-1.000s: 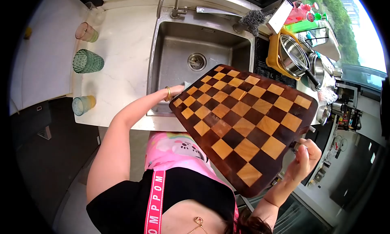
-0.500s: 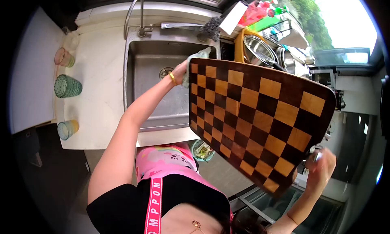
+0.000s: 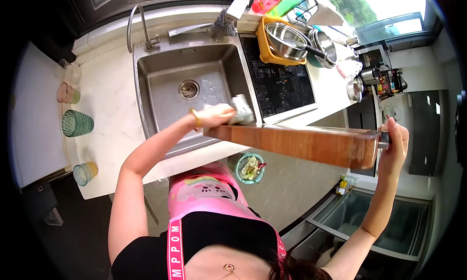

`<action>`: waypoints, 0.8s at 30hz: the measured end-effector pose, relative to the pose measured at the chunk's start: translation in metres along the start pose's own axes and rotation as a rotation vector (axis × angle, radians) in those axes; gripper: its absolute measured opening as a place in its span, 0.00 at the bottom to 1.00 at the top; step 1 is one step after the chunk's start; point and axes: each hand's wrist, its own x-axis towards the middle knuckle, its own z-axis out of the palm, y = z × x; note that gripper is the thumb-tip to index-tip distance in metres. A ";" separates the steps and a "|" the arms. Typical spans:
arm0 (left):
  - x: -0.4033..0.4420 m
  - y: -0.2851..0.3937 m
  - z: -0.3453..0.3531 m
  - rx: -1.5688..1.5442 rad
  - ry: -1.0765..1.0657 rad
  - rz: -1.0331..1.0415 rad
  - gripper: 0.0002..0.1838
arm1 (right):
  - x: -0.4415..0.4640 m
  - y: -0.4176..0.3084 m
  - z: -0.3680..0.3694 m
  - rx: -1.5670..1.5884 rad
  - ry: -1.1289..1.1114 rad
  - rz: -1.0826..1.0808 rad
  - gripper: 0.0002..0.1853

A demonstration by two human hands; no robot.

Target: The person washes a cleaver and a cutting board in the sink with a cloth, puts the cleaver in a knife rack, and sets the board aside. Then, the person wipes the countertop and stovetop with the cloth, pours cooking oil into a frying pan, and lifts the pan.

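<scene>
A thick wooden board (image 3: 301, 144) is seen edge-on, its brown side facing me and its checkered face hidden. My right hand (image 3: 395, 143) is closed on the metal handle (image 3: 384, 140) at the board's right end. Near the left end, over the sink's front right corner, my left hand (image 3: 216, 115) is closed on a pale, crumpled cloth (image 3: 242, 110). The cloth is beside the board's upper edge; whether it touches the board is hard to tell.
Behind my left hand is the steel sink (image 3: 165, 80). A black cooktop (image 3: 279, 85) and yellow bin (image 3: 265, 49) of pans are at the right. Several glasses line the counter's (image 3: 114, 114) left edge. A waste bin (image 3: 249, 168) stands below the counter.
The board has turned from showing its checkered face to edge-on. My right hand has risen with the handle, and my left hand has moved with the cloth toward the sink's front. The view has shifted.
</scene>
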 end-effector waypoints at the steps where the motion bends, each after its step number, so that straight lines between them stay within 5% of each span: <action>1: 0.006 0.007 0.015 -0.092 -0.121 0.037 0.16 | -0.004 0.000 -0.006 -0.064 -0.127 -0.023 0.16; 3: 0.014 0.031 0.062 -0.296 -0.227 0.208 0.14 | -0.010 0.001 -0.025 -0.238 -0.324 -0.082 0.21; 5: 0.013 0.110 0.073 -0.525 -0.385 0.002 0.18 | -0.017 0.005 -0.031 -0.253 -0.431 -0.215 0.19; 7: 0.038 0.133 0.127 -0.590 -0.236 0.547 0.20 | -0.030 0.008 -0.040 -0.316 -0.589 -0.393 0.14; 8: 0.043 0.161 0.134 -0.670 -0.348 0.475 0.20 | -0.037 0.008 -0.045 -0.335 -0.630 -0.418 0.14; 9: 0.058 0.179 0.163 -0.631 -0.096 0.780 0.18 | -0.045 0.015 -0.056 -0.337 -0.633 -0.400 0.14; 12: 0.073 0.201 0.217 -0.416 -0.061 0.992 0.13 | -0.075 0.040 -0.105 -0.339 -0.557 -0.330 0.13; 14: 0.079 0.165 0.249 -0.075 -0.166 0.886 0.11 | -0.090 0.060 -0.145 -0.339 -0.474 -0.278 0.13; 15: 0.086 0.127 0.280 -0.181 -0.183 0.684 0.13 | -0.097 0.069 -0.168 -0.351 -0.475 -0.277 0.14; 18: 0.079 -0.025 0.364 0.240 -0.153 0.579 0.17 | -0.134 0.108 -0.237 -0.341 -0.419 -0.247 0.16; 20: 0.055 -0.090 0.406 0.260 -0.394 0.170 0.20 | -0.159 0.136 -0.283 -0.325 -0.351 -0.206 0.16; 22: 0.044 -0.076 0.443 -0.170 -0.473 -0.050 0.24 | -0.182 0.167 -0.322 -0.323 -0.314 -0.196 0.16; 24: 0.043 -0.044 0.488 -0.745 -0.800 -0.940 0.26 | -0.209 0.200 -0.380 -0.343 -0.268 -0.233 0.16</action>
